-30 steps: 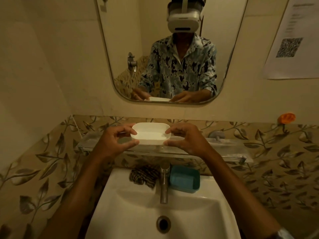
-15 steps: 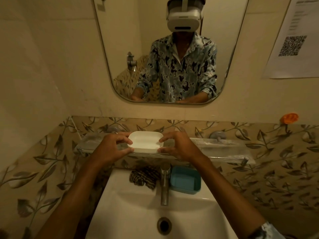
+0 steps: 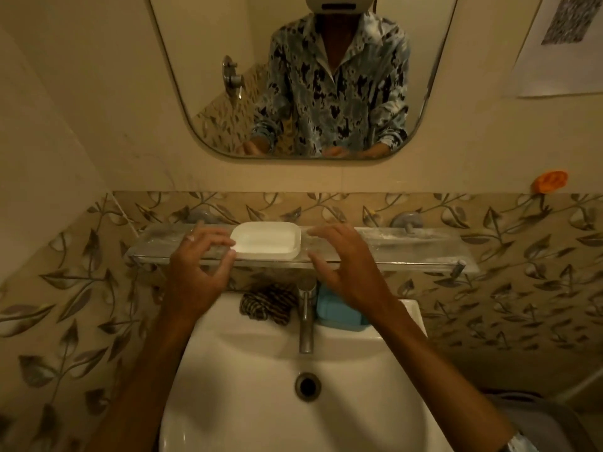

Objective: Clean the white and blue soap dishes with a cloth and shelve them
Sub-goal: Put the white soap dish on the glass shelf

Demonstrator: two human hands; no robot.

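Note:
The white soap dish [image 3: 266, 240] sits on the glass shelf [image 3: 408, 252] above the sink, near its middle. My left hand [image 3: 199, 262] hovers at the dish's left end, fingers spread, the thumb tip close to its lower left corner. My right hand [image 3: 346, 259] is a little to the right of the dish, fingers relaxed and apart from it. The blue soap dish [image 3: 337, 313] rests on the sink's back ledge right of the tap, partly hidden by my right hand. A dark striped cloth [image 3: 266, 305] lies bunched on the ledge left of the tap.
A metal tap [image 3: 306, 316] stands at the middle of the white sink [image 3: 293, 419]. A mirror [image 3: 202, 76] hangs above the shelf. A printed sheet [image 3: 561, 47] is on the wall at upper right, an orange hook [image 3: 549, 181] below it.
Both hands lowered the white soap dish onto the glass shelf and have let go of it. The fingers have opened and drawn slightly away from the dish.

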